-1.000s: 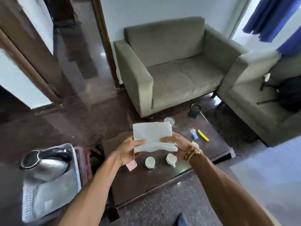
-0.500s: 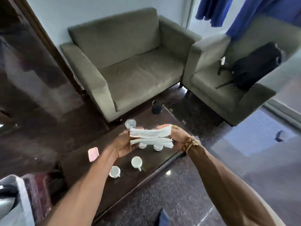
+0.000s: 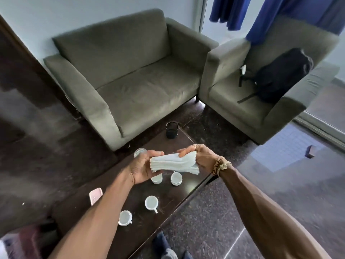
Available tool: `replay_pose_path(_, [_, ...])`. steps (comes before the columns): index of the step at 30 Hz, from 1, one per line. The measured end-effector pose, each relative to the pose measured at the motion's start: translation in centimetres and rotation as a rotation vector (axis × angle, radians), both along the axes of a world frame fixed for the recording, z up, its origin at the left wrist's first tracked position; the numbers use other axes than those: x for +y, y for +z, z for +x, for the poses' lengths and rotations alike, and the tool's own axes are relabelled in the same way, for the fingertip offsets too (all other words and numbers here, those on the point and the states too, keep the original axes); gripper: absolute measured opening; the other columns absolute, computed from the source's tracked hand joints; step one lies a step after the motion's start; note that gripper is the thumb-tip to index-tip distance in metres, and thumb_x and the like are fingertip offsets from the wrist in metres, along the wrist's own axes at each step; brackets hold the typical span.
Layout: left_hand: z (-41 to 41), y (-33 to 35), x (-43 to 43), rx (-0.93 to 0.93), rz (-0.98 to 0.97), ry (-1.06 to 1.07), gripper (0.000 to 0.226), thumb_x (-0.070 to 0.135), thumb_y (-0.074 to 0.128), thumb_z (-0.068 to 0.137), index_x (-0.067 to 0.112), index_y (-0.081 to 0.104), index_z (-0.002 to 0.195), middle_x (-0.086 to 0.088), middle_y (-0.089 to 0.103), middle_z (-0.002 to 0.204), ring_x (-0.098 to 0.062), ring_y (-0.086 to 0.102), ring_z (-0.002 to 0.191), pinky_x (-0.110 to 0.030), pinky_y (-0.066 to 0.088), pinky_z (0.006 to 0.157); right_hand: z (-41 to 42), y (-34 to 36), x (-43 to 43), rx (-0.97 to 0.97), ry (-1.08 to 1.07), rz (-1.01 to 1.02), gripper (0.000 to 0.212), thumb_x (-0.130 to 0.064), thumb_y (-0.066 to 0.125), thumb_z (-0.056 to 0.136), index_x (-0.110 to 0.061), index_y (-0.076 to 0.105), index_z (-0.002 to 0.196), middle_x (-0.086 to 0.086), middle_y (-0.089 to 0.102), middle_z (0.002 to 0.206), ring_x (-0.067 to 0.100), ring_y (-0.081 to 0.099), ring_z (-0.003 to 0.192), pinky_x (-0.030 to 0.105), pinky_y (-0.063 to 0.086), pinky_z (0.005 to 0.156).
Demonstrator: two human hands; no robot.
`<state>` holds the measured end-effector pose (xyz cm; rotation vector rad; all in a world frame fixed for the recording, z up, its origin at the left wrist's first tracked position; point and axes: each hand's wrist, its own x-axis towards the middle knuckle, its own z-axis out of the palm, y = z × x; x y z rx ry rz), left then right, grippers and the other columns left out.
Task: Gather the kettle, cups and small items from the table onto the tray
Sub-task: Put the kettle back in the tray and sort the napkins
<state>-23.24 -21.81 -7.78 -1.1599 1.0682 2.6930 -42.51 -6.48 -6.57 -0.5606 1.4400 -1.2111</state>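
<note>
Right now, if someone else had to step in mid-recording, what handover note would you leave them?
Left hand: has a grip on the left end of the napkin stack, held above the table.
Right hand: pinches the stack's right end.
On the table: four white cups, a glass, a black holder, a pink phone.
Done: cannot confirm anything; kettle and tray are out of view.
Left: carry the napkins to the tray, then likely the cups and small items.
</note>
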Motion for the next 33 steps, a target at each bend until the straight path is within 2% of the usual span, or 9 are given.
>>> replay_pose_path(3, [-0.4,-0.1,-1.7,-0.033,-0.065,-0.029,0.033,-0.005,0.071,0.069,0.018,0.068,0.094,-0.007,0.07,0.088,-0.02,0.07,0.069,-0.03,0.057,0.057,-0.9,0.1,-1.6,-0.069,-0.054,0.022,0.042,0.023,0.043,0.087,-0.005,0.074,0.091,0.033,0.059,0.131,0.047,0.06,0.116,0.06,0.045,0.104])
replay_pose_path(7, [-1.7,0.5,-4.2,0.007,-0.133,0.035,0.049,-0.015,0.071,0.064,0.019,0.061,0.098,-0.008,0.068,0.093,-0.022,0.067,0.073,-0.031,0.053,0.059,-2.3,0.6,-3.9,-0.429,-0.199,-0.026,0.055,-0.01,0.061,0.074,-0.013,0.062,0.129,0.017,0.065,0.116,0.029,0.067,0.091,0.042,0.058,0.078])
replay_pose_path(10, [-2.8,0.4,-5.3,0.014,-0.205,0.073,0.045,-0.021,0.062,0.076,0.019,0.061,0.098,-0.007,0.068,0.092,-0.017,0.071,0.066,-0.029,0.054,0.046,-2.8,1.2,-5.4,-0.435,-0.118,0.037,0.048,-0.036,0.074,0.073,-0.017,0.07,0.116,0.009,0.069,0.105,0.026,0.07,0.09,0.043,0.057,0.08])
replay_pose_path(12, [-3.6,0.4,-5.9,0.004,-0.24,0.084,0.051,-0.021,0.063,0.077,0.019,0.061,0.109,-0.009,0.068,0.099,-0.017,0.072,0.069,-0.029,0.055,0.047,-3.1,1.2,-6.5,-0.288,-0.084,0.066,0.032,-0.02,0.077,0.081,-0.019,0.071,0.113,0.009,0.07,0.103,0.021,0.072,0.085,0.039,0.06,0.073])
replay_pose_path(14, [-4.4,0.0,-6.3,-0.025,-0.21,0.135,0.058,-0.016,0.068,0.079,0.021,0.056,0.122,-0.011,0.068,0.103,-0.017,0.072,0.068,-0.028,0.054,0.046,-3.6,0.8,-7.9,-0.146,-0.12,0.068,0.049,0.009,0.072,0.08,-0.011,0.06,0.123,0.012,0.069,0.104,0.021,0.072,0.082,0.039,0.061,0.067])
replay_pose_path(16, [-5.2,-0.4,-6.3,-0.103,-0.156,0.173,0.055,-0.003,0.074,0.082,0.016,0.052,0.129,-0.011,0.071,0.101,-0.018,0.072,0.068,-0.029,0.056,0.048,-4.1,0.7,-8.8,-0.06,-0.158,0.056,0.049,0.02,0.069,0.076,-0.01,0.06,0.115,0.006,0.072,0.091,0.016,0.072,0.073,0.034,0.061,0.056])
replay_pose_path(22, [-8.0,-2.2,-5.9,-0.148,-0.066,0.324,0.052,-0.004,0.074,0.082,0.005,0.054,0.129,-0.021,0.069,0.115,-0.027,0.072,0.075,-0.028,0.059,0.053,-6.7,-1.3,-10.5,-0.167,-0.289,0.081,0.031,0.014,0.071,0.077,-0.002,0.067,0.104,0.011,0.07,0.083,0.017,0.07,0.062,0.025,0.056,0.052])
replay_pose_path(27, [-12.3,-3.6,-4.9,-0.157,-0.015,0.567,0.039,-0.009,0.069,0.085,0.014,0.055,0.114,-0.019,0.064,0.118,-0.03,0.067,0.083,-0.026,0.059,0.05,-8.3,-4.1,-12.4,-0.604,-0.469,0.17,0.04,-0.002,0.076,0.075,-0.003,0.064,0.112,0.015,0.064,0.1,0.026,0.063,0.089,0.038,0.051,0.096])
replay_pose_path(33, [-18.2,-6.0,-3.3,-0.264,-0.053,0.641,0.062,-0.003,0.075,0.082,0.014,0.046,0.135,-0.016,0.066,0.124,-0.042,0.068,0.106,-0.044,0.058,0.081,-12.0,-6.2,-13.1,-0.364,-0.464,0.252,0.027,-0.01,0.081,0.079,-0.002,0.068,0.101,0.011,0.077,0.08,0.023,0.073,0.066,0.033,0.059,0.058])
